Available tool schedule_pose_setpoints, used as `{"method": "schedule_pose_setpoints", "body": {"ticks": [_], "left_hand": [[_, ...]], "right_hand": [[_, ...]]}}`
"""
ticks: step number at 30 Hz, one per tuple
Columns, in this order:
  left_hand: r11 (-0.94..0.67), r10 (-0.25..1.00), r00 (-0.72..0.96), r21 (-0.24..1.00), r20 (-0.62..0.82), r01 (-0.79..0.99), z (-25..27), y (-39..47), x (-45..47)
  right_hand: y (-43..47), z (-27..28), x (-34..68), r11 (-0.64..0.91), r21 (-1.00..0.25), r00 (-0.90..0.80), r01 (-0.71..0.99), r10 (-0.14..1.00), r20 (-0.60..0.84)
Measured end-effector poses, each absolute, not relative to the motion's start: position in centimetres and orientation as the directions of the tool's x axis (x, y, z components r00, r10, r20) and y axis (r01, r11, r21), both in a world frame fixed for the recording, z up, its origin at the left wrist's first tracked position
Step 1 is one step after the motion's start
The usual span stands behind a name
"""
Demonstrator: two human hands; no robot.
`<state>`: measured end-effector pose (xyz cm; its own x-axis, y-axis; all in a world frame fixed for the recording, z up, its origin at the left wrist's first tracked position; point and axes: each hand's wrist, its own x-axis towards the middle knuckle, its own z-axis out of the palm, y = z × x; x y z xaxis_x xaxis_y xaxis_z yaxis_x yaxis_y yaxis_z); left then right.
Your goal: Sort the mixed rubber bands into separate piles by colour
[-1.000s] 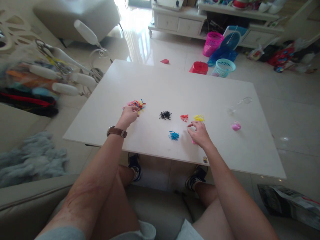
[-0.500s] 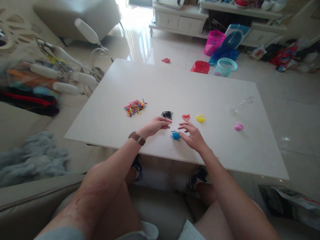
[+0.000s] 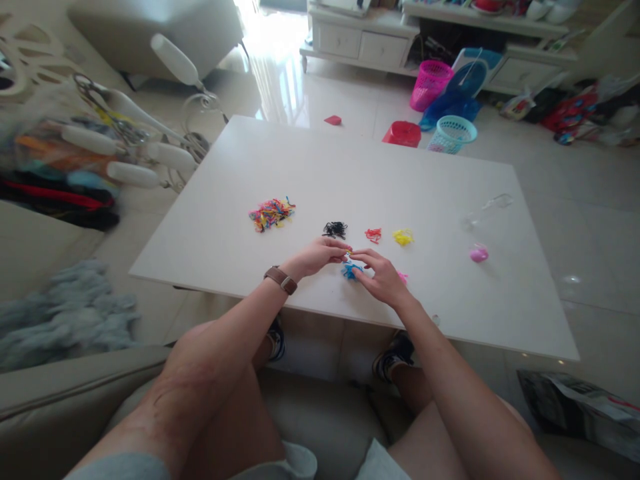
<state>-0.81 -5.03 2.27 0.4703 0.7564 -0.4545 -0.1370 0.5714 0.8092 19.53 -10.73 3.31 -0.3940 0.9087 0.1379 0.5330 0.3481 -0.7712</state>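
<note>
My left hand point(image 3: 325, 255) is closed in a pinch on small rubber bands point(image 3: 349, 252), of which a yellow bit shows at the fingertips. My right hand point(image 3: 381, 275) has its fingers stretched toward them, thumb apart from the forefinger, above the blue rubber band pile point(image 3: 351, 271). Just beyond the left hand lies a black rubber band pile point(image 3: 335, 230). A red pile point(image 3: 373, 235) and a yellow pile point(image 3: 403, 237) are farther right. Partly hidden behind my right hand is a pink pile point(image 3: 403, 277). The mixed-colour heap point(image 3: 273, 214) sits to the left.
All piles lie on a white table point(image 3: 310, 167). On its right side are a pink round object point(image 3: 479, 253) and a clear plastic item point(image 3: 497, 201). Beyond the far edge stand a red stool or bin point(image 3: 404, 133) and a light-blue basket point(image 3: 451, 133). White lamp arms point(image 3: 173, 160) reach near the left edge.
My left hand has moved slightly right, away from the black pile. My right hand has moved left, bringing its fingertips to the left hand's. The pink pile has come into view.
</note>
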Motion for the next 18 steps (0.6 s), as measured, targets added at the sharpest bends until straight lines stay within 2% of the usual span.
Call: {"method": "schedule_pose_setpoints", "body": {"ticks": [10,13,18], "left_hand": [[0.523,0.775,0.454,0.85,-0.44,-0.068,1.8,-5.2,-0.8],[0.532,0.767,0.448,0.845,-0.459,-0.046,2.0,-5.3,-0.7],[0.548,0.758,0.45,0.835,-0.472,-0.047,2.2,-5.3,-0.6]], "right_hand": [[-10.1,2.7,19.9,0.353,-0.713,-0.29,0.606,0.932,0.215],[-9.3,1.9,21.5,0.244,-0.65,-0.14,0.72,0.968,0.208],[-7.7,-0.1,26.0,-0.054,-0.531,0.162,0.846,0.974,0.16]]}}
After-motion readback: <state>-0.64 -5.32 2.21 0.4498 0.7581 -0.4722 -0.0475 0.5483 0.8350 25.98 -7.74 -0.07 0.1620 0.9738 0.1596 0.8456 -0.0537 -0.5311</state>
